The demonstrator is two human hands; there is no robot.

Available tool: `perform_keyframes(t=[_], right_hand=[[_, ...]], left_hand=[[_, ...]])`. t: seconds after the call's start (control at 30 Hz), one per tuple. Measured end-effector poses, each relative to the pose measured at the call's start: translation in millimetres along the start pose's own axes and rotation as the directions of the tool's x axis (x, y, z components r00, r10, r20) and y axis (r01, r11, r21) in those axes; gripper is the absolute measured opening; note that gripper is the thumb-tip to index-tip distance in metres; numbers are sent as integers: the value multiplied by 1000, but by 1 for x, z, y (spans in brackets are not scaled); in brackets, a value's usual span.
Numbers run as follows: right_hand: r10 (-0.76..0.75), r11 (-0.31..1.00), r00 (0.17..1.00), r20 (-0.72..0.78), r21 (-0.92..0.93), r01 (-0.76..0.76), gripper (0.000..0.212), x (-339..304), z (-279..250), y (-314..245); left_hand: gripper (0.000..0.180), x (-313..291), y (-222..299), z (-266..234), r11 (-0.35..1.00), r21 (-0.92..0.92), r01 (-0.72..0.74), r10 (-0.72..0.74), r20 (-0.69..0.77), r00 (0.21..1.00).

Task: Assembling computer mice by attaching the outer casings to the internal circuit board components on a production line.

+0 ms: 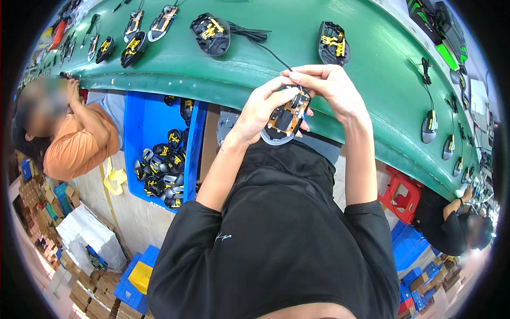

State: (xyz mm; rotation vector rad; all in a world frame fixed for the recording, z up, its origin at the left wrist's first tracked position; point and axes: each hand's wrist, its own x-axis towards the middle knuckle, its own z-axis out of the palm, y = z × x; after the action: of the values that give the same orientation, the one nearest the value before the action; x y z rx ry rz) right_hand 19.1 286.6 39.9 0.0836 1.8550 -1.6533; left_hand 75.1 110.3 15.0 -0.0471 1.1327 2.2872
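Just over the bench's near edge I hold an opened computer mouse base [287, 118] with an orange circuit board and a scroll wheel. My left hand [254, 114] grips its left side, thumb lying across the front near the wheel. At the front end, the thumb and index finger of my right hand [336, 93] pinch the mouse cable [273, 55], while other fingertips show along the base's right side. The cable runs back to a bundled coil [248, 34]. Beside the coil lies a black mouse shell [211, 34] with yellow inner parts; another mouse shell [333, 43] rests farther right.
A blue bin [192, 154] holding many mouse shells stands below the green bench [287, 16] at left. More mouse bases and shells lie along the bench. One person [79, 133] sits at left, another [451, 226] at right near a red stool [401, 195].
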Motion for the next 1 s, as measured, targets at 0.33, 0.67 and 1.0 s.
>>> perform_keyframes(t=[0.33,0.67,1.0], right_hand=[[-165,970,984,-61,171,173,20,2,-5,18],[-168,902,957,-235,356,245,13,-8,20,31],[-105,890,967,-233,411,196,18,-19,26,32]], left_hand=[[44,-9,-5,1,999,4,-48,48,-157,986],[28,-7,-11,17,977,182,-107,158,-289,944],[26,-4,-24,14,802,572,-170,383,-275,882]])
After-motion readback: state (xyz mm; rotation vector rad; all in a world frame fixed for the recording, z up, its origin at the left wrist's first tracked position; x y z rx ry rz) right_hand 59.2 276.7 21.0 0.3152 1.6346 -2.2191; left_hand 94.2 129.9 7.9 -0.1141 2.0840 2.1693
